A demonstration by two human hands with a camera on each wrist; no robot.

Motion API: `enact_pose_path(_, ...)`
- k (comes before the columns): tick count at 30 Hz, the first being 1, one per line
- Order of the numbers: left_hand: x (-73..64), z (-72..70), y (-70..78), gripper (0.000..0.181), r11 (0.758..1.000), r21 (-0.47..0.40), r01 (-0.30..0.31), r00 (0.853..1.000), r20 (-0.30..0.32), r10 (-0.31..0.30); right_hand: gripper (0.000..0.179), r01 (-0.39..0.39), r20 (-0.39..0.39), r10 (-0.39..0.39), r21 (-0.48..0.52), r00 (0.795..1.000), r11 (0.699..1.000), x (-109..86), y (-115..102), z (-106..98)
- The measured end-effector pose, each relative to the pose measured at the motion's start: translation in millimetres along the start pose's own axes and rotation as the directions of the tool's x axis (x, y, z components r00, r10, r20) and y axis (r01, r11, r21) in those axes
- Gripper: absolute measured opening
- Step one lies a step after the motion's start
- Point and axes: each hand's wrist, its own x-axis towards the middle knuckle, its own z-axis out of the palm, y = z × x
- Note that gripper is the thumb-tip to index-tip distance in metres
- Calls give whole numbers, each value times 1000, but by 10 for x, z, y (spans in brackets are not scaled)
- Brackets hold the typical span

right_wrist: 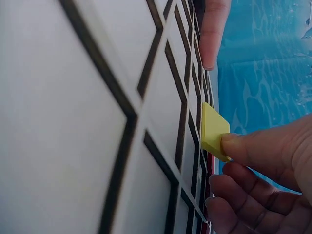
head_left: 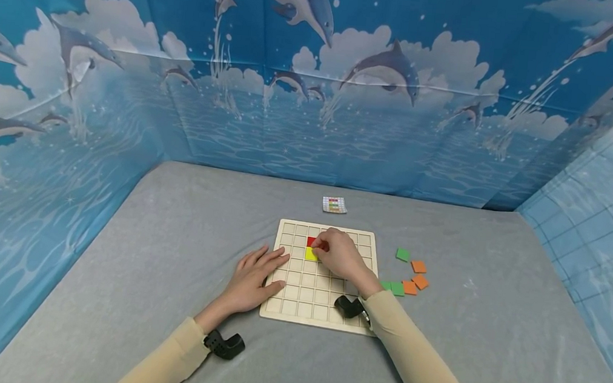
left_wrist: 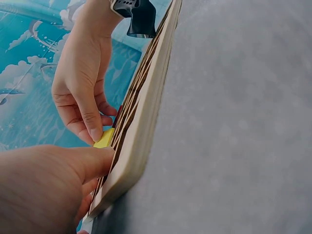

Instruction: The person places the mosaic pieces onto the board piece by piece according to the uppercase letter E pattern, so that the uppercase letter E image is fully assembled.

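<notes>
My right hand (head_left: 340, 254) pinches a yellow square tile (right_wrist: 214, 130) between thumb and fingers, over the upper middle of a wooden grid board (head_left: 300, 321). In the right wrist view the tile stands tilted at the grid's surface. Just beyond it on the board is a red tile (head_left: 310, 241), partly hidden by the right fingers. My left hand (head_left: 255, 278) rests on the board's left edge with its fingers spread and thumb out. The left wrist view shows the left thumb (left_wrist: 95, 161) close to the yellow tile (left_wrist: 103, 139) from that angle.
Right of the board lie several loose orange tiles (head_left: 418, 266) and green tiles (head_left: 402, 254). Behind the board is a small card (head_left: 334, 205) printed with a coloured grid. A grey cloth (head_left: 490, 341) covers the table, and dolphin-print curtains (head_left: 312, 131) enclose it.
</notes>
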Motion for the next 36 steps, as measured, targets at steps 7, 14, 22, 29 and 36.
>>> enact_pose_path(7,1,18,-8,54,1000,-1,-5,1000,0,5,6,4,13,-4,-23,1000,1000,-12,26,18)
enact_pose_path(14,-2,8,-5,54,1000,-12,0,1000,-9,0,4,16,33,-17,7,999,1000,-45,41,2)
enact_pose_path(22,-1,-1,13,54,1000,-13,0,1000,-8,0,5,69,36,-72,75,997,995,-225,138,-191)
enact_pose_path(29,4,9,11,54,1000,-17,-10,1000,0,10,9,48,72,-60,160,996,986,-497,357,-467)
enact_pose_path(36,0,18,-12,54,1000,-11,-11,1000,-7,11,10,-7,91,-3,104,996,995,-722,558,-702)
